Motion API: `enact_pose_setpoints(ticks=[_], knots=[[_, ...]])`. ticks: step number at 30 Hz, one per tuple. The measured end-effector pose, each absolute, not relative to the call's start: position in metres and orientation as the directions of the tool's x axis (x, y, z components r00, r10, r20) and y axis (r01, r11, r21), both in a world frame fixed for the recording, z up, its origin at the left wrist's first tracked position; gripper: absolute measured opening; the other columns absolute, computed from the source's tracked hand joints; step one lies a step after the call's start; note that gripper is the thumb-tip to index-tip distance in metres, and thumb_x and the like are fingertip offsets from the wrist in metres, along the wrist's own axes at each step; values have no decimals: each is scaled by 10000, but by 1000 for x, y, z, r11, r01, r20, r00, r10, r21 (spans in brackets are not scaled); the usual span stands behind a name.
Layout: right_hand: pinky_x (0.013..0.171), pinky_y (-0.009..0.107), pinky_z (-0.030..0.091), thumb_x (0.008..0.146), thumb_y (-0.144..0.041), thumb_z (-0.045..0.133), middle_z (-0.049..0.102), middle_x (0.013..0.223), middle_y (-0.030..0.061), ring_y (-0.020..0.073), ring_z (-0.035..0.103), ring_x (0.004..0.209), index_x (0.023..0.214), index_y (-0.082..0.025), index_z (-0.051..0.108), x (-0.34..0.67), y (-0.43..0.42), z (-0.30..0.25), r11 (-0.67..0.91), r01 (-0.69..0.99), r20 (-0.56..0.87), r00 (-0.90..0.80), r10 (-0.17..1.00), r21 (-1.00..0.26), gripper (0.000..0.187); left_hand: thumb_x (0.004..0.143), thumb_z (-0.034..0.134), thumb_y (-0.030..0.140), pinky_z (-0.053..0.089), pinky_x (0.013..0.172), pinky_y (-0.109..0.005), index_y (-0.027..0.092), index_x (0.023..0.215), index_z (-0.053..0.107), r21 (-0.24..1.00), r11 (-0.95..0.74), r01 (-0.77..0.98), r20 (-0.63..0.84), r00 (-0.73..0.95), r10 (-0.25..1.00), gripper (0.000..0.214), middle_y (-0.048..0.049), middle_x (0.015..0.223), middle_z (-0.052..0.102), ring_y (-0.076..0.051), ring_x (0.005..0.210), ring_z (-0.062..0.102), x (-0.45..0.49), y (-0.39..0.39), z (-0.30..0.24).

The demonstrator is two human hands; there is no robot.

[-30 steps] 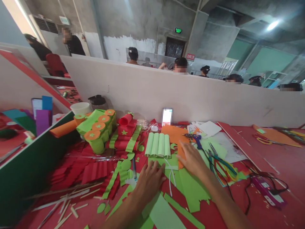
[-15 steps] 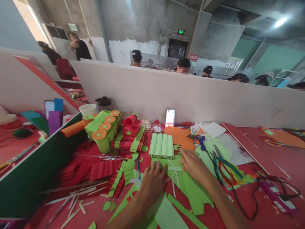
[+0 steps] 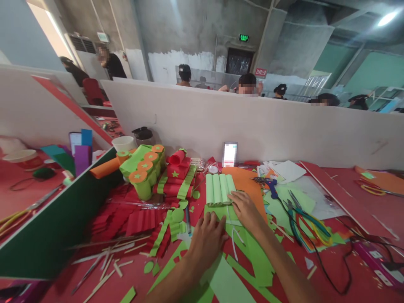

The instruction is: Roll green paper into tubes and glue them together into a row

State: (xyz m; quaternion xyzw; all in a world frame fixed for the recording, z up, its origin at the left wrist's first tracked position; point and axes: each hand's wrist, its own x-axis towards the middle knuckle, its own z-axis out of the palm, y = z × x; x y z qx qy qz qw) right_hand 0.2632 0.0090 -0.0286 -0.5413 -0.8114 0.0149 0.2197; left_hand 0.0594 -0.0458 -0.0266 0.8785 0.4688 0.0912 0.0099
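Four-sided view of the work centres on a row of several pale green paper rolls (image 3: 217,189), lying side by side on the table. My right hand (image 3: 248,209) is at their near right corner, its fingertips touching or very close to the last roll. Just below the rolls, my left hand (image 3: 206,237) lies palm down with fingers stretched over green foam or paper sheets (image 3: 255,261). Nothing shows in its grasp. A thin white curled strip (image 3: 234,246) rests between the two hands. What lies under both palms is hidden.
Left stand finished-looking red rolls with green bands (image 3: 172,189) and green cylinders with orange tops (image 3: 142,181). A glue gun (image 3: 269,185), pliers (image 3: 295,210) and black cable lie right. Wooden sticks (image 3: 104,273) are scattered front left. A phone (image 3: 230,155) leans against the white partition (image 3: 189,113).
My right hand has shifted left, from loose green scraps beside the rolls to the rolls' near right corner. My left hand stays on the green sheets. The whole view has swung slightly left.
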Motion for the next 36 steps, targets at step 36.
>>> enact_pose_setpoints(ticks=[36], knots=[[730, 299, 450, 932, -152, 475, 603, 948, 58, 220, 580, 927, 907, -220, 637, 235, -29, -6, 438, 876, 146, -415, 898, -202, 177, 929, 387, 167, 510, 751, -382, 153, 966, 645, 127, -472, 872, -15, 477, 879, 261, -109, 874, 686, -237, 812, 659, 36, -35, 24]])
